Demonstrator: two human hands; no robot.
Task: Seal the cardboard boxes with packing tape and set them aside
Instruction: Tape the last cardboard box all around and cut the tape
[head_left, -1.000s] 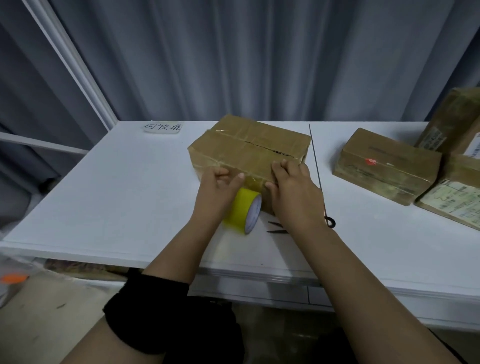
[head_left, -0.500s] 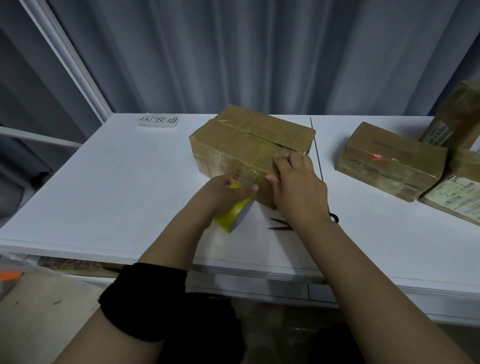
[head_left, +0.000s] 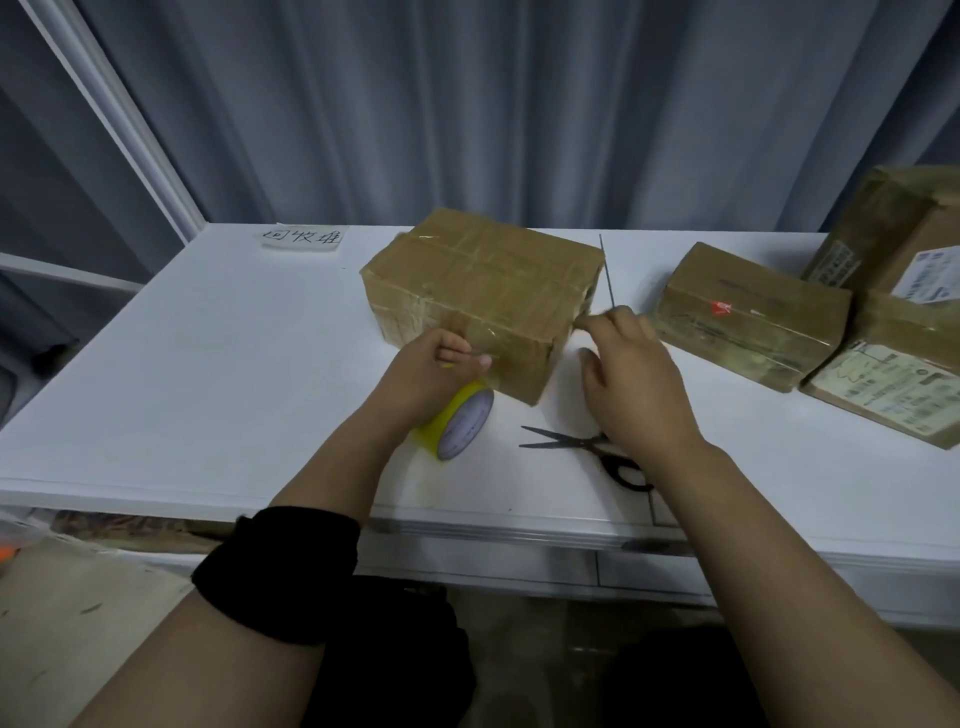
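taping the near face of the box

nearest, black-handled steel scissors (head_left: 563, 442) lie with blades apart on the white desk (head_left: 208, 374), partly under the right wrist. the left hand (head_left: 434, 376) grips the yellow roll of packing tape (head_left: 460, 422), which stands on edge against the lower front of the brown cardboard box (head_left: 483, 291) at mid-desk. the right hand (head_left: 631, 384) has its fingertips at the box's right front corner; i cannot tell whether they pinch a tape end or only press there. my judgement: pin that end hard, draw the roll level and taut, rub the strip flat over the seam, then cut with the scissors. other brown cardboard boxes (head_left: 748, 312) sit further right.
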